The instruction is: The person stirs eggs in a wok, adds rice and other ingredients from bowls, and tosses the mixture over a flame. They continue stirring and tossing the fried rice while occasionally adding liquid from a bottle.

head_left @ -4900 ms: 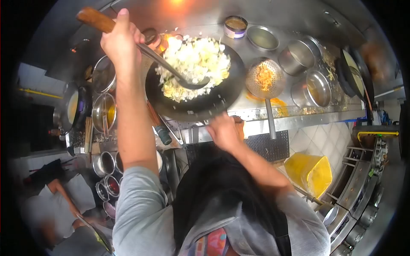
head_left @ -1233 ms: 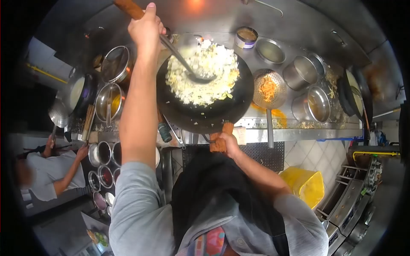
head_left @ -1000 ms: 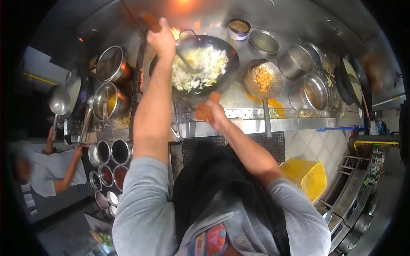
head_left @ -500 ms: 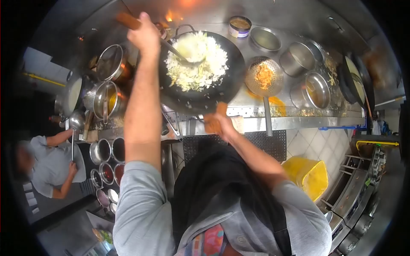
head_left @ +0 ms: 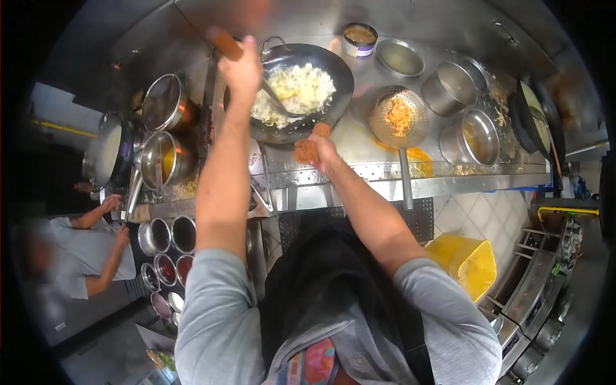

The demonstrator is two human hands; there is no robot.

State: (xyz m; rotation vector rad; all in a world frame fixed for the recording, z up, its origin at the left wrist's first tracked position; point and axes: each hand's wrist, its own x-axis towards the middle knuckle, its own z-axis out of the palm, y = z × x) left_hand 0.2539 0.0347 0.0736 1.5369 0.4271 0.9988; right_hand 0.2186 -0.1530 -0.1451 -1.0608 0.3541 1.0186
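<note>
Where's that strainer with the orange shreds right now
In the head view, the strainer sits on the counter, right of the wok and left of the steel pots.

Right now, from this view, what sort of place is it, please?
Probably a restaurant kitchen or similar: there is a large wok holding food, a long steel counter with several metal pots, and a second person in grey nearby.

Commercial kitchen: steel counter (head_left: 362, 144), wok (head_left: 344, 77), strainer (head_left: 418, 123), metal pots (head_left: 437, 93).
</note>
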